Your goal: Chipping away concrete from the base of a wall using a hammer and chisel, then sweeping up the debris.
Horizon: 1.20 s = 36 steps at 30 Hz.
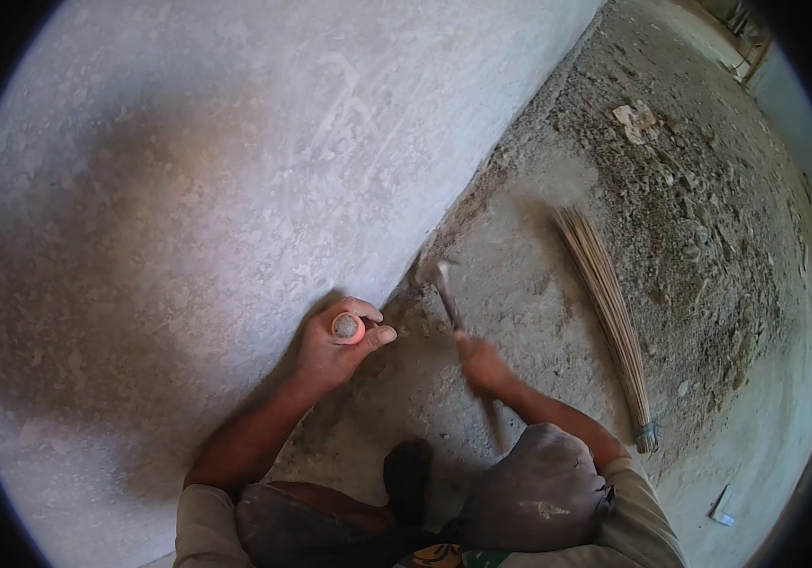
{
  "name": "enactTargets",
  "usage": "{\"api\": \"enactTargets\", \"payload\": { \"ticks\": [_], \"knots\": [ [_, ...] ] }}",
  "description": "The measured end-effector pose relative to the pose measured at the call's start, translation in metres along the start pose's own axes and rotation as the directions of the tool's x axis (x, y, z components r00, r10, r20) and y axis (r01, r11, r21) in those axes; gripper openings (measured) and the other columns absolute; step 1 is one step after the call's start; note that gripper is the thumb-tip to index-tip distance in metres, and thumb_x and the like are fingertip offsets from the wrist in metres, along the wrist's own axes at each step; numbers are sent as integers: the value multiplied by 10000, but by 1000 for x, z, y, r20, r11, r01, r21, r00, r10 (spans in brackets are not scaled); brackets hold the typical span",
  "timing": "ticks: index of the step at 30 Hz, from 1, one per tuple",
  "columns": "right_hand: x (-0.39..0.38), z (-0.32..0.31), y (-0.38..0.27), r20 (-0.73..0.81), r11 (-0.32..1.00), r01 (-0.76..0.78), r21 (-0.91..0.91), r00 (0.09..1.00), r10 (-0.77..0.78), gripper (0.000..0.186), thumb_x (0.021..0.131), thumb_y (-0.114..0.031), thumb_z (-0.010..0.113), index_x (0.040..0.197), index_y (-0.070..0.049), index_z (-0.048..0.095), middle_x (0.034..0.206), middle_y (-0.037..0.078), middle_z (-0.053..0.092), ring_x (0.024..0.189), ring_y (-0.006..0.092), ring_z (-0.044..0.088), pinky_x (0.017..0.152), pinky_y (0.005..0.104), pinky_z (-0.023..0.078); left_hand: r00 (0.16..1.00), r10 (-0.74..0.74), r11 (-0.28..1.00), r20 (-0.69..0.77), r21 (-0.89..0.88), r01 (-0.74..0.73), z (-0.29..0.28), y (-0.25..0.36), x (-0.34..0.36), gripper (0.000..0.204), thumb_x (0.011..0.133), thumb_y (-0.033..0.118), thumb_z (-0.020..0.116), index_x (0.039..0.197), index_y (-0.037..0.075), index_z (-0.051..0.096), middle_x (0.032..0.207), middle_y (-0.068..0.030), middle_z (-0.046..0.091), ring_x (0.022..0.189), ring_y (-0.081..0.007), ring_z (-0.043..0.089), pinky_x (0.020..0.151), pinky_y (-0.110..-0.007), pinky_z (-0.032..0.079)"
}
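Observation:
My left hand [335, 346] is closed around a chisel [346, 327] with an orange grip, seen end-on, its grey struck end facing me, set against the foot of a grey plastered wall [198, 180]. My right hand [482, 363] grips the handle of a hammer [446, 284]; its blurred metal head is just right of the chisel, near the wall's base. I crouch, with my knees [529, 492] at the bottom of the view.
A stick broom [609, 312] lies on the dusty concrete floor [520, 275] to the right. Rubble and loose mortar [699, 208] cover the floor beyond it. A small flat white scrap [723, 508] lies at lower right.

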State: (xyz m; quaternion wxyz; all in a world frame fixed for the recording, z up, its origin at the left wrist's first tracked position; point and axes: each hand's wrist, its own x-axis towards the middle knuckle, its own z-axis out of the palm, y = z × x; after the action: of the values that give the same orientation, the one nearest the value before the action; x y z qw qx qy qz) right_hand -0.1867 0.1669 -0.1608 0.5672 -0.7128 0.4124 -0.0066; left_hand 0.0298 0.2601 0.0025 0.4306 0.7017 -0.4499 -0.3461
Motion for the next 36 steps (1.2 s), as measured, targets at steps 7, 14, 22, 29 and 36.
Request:
{"api": "enactTargets", "payload": {
  "ticks": [7,14,22,29,36],
  "knots": [
    [-17,-71,-56,-275,787,16,617,941,196,552,964,-555,337,794,-51,485,571,55,472,395,174,494,355,323,413,996,92,994,7,66,-93,-5,-8,-3,231,751,169,802,845,50,629,778,-32,601,730,-121,552,681,-272,457],
    [1,-25,14,-382,953,47,301,921,75,468,992,-452,340,838,-38,495,552,92,512,455,191,558,410,352,453,985,161,982,65,93,-167,0,-1,2,223,736,154,808,845,63,637,761,-32,583,715,-140,548,660,-286,449],
    [-18,-46,-39,-73,875,-187,446,967,244,520,969,-514,371,827,-29,490,527,46,438,378,186,484,357,330,416,976,199,967,91,145,-210,-9,-5,0,238,741,174,807,865,65,636,770,-38,584,720,-148,553,664,-290,453],
    [-11,-38,-44,-516,673,295,679,843,151,531,960,-534,382,768,-51,487,519,38,441,371,178,466,365,316,414,982,138,980,126,128,-154,-9,-8,-3,259,744,191,808,874,57,628,784,-37,588,718,-142,549,661,-293,456],
    [-28,0,-19,262,952,-246,180,945,195,539,962,-512,389,825,-4,508,587,151,536,498,271,580,479,417,442,988,-117,993,100,12,117,5,-21,-3,237,809,240,748,831,48,611,796,-16,599,735,-96,552,677,-263,457]
  ]
}}
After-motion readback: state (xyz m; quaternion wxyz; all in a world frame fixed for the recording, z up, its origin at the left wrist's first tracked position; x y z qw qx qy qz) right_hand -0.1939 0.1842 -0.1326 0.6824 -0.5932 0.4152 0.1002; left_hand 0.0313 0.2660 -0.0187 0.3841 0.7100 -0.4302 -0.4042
